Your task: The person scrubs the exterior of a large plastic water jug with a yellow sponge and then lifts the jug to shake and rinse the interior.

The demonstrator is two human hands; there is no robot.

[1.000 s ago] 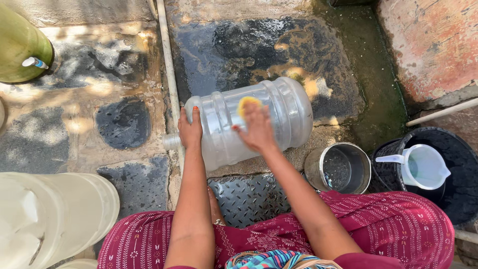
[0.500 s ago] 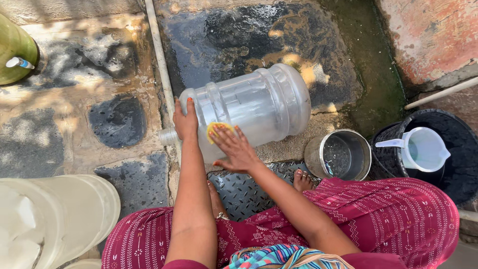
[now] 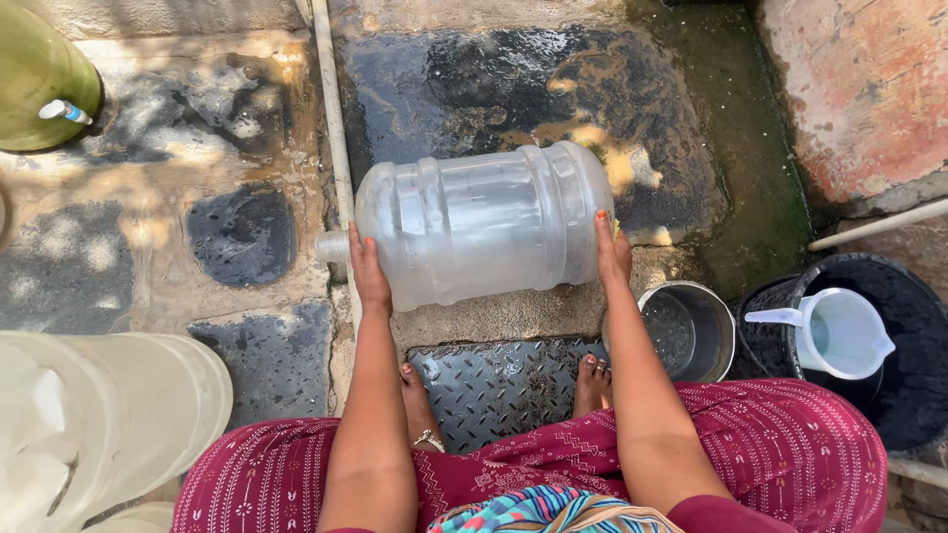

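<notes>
At the far left a green vessel is seen, and near left a large cream-coloured container lies on the paving. A thin pale pipe runs from far to near across the stone floor. The left hand is laid flat against the neck end of a big clear plastic water jug, fingers stretched out, not curled around it. The jug is lying on its side on the wet dark slab, its mouth pointing left. The base end is pressed by the right hand, fingers extended along the bottom. Bare feet rest on a patterned metal plate below. To the right a steel pot stands, then a black tub with a white jug in it.
</notes>
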